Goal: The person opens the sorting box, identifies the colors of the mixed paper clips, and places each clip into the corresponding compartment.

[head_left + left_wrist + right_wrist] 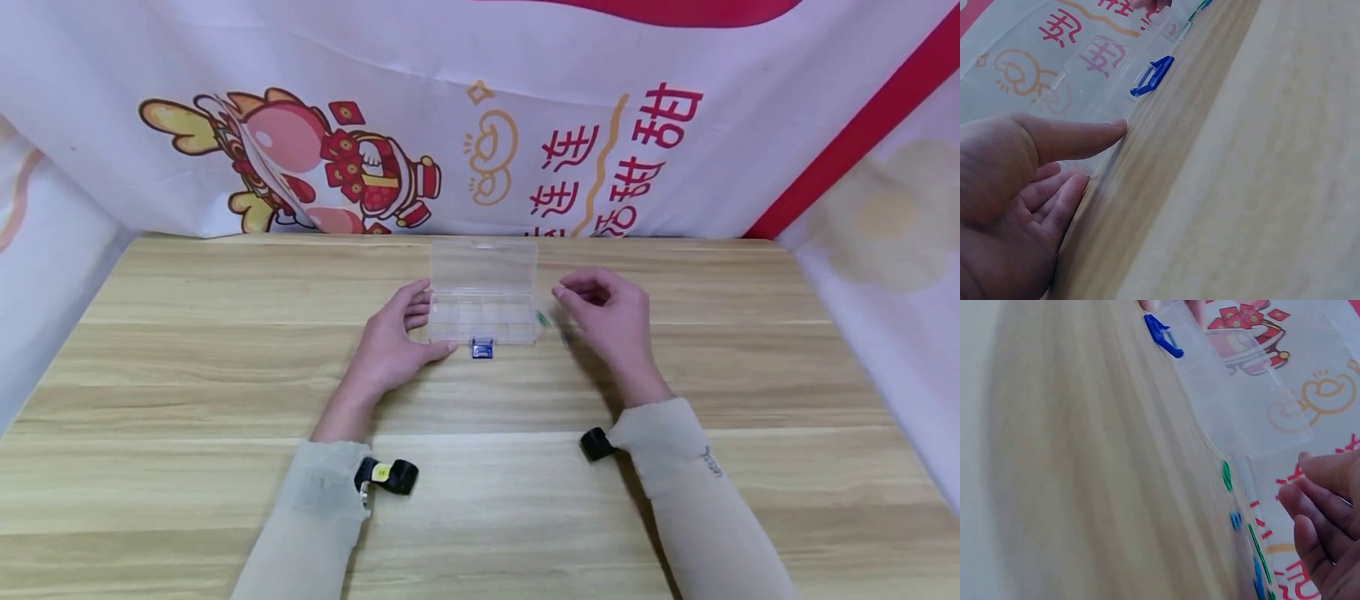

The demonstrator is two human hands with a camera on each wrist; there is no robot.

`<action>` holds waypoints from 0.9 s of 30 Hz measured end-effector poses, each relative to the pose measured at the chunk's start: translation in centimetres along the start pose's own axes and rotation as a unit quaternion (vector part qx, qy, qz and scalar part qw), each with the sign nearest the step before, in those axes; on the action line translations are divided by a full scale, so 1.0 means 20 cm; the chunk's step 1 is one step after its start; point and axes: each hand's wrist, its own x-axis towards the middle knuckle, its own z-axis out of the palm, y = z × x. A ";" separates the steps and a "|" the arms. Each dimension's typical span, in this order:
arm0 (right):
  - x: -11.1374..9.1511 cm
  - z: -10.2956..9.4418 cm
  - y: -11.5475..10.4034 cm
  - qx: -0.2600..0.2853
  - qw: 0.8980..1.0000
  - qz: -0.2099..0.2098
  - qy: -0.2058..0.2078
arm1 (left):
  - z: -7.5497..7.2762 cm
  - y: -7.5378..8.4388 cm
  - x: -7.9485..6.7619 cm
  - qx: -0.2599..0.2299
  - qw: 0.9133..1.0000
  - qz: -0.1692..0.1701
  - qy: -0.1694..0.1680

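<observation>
The left hand, thumb spread wide from its fingers, held the clear box, which stood lid-up on the worktop. The right hand, loosely bent, showed nothing in it, near small green and blue bits.

My left hand grips the near-left corner of a clear box, thumb at its near side, fingers along its left side. Box sits by the far edge of the wooden surface, lid raised; blue latch juts towards me. My right hand, fingers bent, is right of the box. Just beside the box: small green piece; farther right, small blue piece.
</observation>
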 end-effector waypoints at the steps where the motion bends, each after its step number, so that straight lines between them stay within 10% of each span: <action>1: -0.01 -0.02 0.01 0.003 1.000 0.004 0.003 | 0.00 0.00 0.00 0.001 1.000 0.000 0.000; 17: -0.09 -0.21 0.22 0.025 0.998 0.019 0.048 | -0.05 -0.02 -0.03 0.001 1.000 -0.001 0.008; 27: -0.09 -0.12 0.21 -0.083 0.991 -0.105 0.023 | -0.01 -0.02 0.00 -0.021 0.999 -0.019 0.015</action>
